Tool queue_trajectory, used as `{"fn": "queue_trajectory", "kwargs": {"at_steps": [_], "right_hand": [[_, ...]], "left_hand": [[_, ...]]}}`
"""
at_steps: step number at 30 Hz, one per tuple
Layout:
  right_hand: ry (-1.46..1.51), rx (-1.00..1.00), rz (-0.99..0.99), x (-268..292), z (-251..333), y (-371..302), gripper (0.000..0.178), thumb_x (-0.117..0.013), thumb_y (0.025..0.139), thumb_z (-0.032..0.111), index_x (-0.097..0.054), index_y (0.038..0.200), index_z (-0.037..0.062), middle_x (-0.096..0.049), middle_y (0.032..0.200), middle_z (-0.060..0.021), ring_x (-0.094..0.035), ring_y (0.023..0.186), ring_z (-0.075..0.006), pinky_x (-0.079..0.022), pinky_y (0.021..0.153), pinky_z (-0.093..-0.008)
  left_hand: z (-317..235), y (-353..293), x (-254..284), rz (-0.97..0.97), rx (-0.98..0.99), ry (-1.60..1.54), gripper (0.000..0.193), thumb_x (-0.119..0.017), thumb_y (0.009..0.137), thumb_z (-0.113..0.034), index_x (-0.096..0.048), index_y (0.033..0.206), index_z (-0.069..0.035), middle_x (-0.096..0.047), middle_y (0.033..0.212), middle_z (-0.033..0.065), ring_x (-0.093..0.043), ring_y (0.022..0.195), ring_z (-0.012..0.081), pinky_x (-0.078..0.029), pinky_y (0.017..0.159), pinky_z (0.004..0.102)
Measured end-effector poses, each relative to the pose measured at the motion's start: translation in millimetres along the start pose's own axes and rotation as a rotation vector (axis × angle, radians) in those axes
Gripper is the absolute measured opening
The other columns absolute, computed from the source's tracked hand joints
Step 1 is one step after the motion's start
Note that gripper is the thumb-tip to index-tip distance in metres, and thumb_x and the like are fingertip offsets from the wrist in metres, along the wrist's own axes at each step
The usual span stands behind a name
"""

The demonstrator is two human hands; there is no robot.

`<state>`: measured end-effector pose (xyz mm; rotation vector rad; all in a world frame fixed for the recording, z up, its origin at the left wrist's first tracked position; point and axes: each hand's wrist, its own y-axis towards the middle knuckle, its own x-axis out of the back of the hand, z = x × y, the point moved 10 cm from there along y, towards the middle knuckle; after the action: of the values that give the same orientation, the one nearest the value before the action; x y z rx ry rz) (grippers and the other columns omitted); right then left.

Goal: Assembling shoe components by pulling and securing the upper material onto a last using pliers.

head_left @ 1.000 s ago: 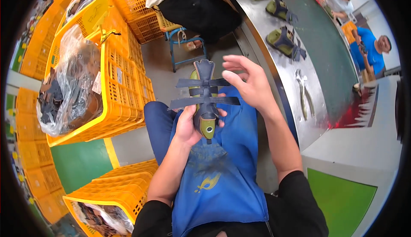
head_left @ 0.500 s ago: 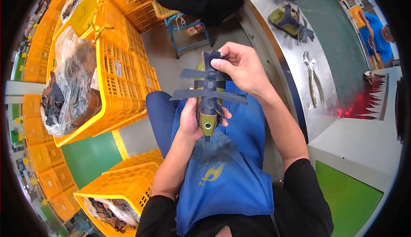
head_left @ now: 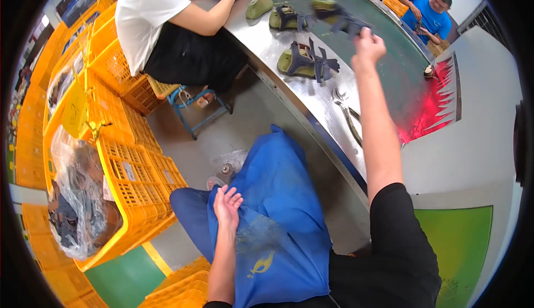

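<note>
Stretched out over the workbench, my right hand [head_left: 368, 48] grips a green and dark navy sandal [head_left: 336, 16] by its strap end; the sandal is smeared by motion. My left hand [head_left: 227, 205] rests palm up above the blue apron [head_left: 283, 197], fingers loosely apart, with nothing in it. A second strapped sandal [head_left: 306, 62] lies on the bench's metal edge, nearer to me. Beyond it is another sandal [head_left: 286, 19]. A pair of pincers [head_left: 347, 116] lies on the metal, beside my right forearm.
Orange crates [head_left: 133, 174] with plastic-wrapped pieces stand at the left. A person in a white shirt [head_left: 153, 21] sits at the bench, on a blue-legged stool [head_left: 192, 108]. Across it works a person in blue [head_left: 431, 13]. A green sole [head_left: 259, 8] lies further along the workbench [head_left: 384, 97].
My right hand has carried the sandal from my lap out over the bench. The left hand has let go of it and dropped lower. The view has swung toward the bench.
</note>
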<state>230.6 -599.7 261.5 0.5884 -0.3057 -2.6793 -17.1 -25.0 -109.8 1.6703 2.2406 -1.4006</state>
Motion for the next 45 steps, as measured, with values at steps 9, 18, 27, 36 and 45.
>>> {"fn": "queue_trajectory", "kwargs": {"at_steps": [9, 18, 27, 36, 45], "right_hand": [[-1.204, 0.089, -0.444, 171.0, -35.5, 107.6, 0.032, -0.074, 0.083, 0.012, -0.069, 0.114, 0.0022, -0.069, 0.114, -0.0213, -0.069, 0.101, -0.0365, -0.056, 0.088, -0.0531], [-1.009, -0.399, 0.998, -27.5, -58.2, -71.5, 0.052, -0.076, 0.093, 0.046, -0.07, 0.107, -0.0028, -0.066, 0.077, -0.0071, -0.063, 0.052, -0.0132, -0.055, 0.045, -0.0264], [-0.576, -0.524, 0.903, -20.3, -73.2, -72.5, 0.028, -0.082, 0.092, 0.034, -0.067, 0.087, 0.0107, -0.063, 0.079, 0.0028, -0.057, 0.064, -0.0073, -0.056, 0.065, -0.0249], [-0.208, -0.264, 1.131, -55.6, 19.2, -169.5, 0.028, -0.084, 0.088, 0.02, -0.072, 0.108, 0.0047, -0.07, 0.091, 0.0001, -0.064, 0.08, -0.0087, -0.052, 0.073, -0.0265], [-0.05, -0.554, 1.977, -8.7, 43.4, -471.4, 0.037, -0.085, 0.083, 0.014, -0.072, 0.116, 0.0021, -0.073, 0.1, -0.0022, -0.064, 0.083, -0.0092, -0.053, 0.074, -0.0267]], "left_hand": [[4.4, 30.5, 2.0, -0.034, 0.096, 0.023, 0.039, -0.064, 0.104, -0.036, -0.059, 0.128, -0.006, -0.07, 0.107, 0.0133, -0.069, 0.086, 0.0236, -0.06, 0.073, 0.0378], [13.8, 27.5, 3.4, -0.017, 0.102, 0.078, 0.043, -0.064, 0.104, -0.034, -0.056, 0.134, -0.004, -0.069, 0.111, 0.0166, -0.07, 0.088, 0.0256, -0.061, 0.075, 0.0401], [8.8, 23.6, 7.9, -0.031, 0.079, 0.078, 0.038, -0.064, 0.104, -0.029, -0.057, 0.132, -0.003, -0.07, 0.111, 0.0158, -0.07, 0.086, 0.0243, -0.061, 0.074, 0.039], [-8.7, 1.1, -25.3, 0.031, -0.028, 0.195, 0.034, -0.061, 0.107, -0.025, -0.056, 0.132, -0.003, -0.069, 0.113, 0.0177, -0.072, 0.084, 0.0242, -0.062, 0.073, 0.0363], [-72.3, -106.3, -156.6, 0.601, 0.153, -0.081, 0.087, -0.045, 0.097, -0.076, -0.046, 0.144, -0.004, -0.065, 0.126, 0.0244, -0.073, 0.101, 0.041, -0.065, 0.082, 0.0506]]}}
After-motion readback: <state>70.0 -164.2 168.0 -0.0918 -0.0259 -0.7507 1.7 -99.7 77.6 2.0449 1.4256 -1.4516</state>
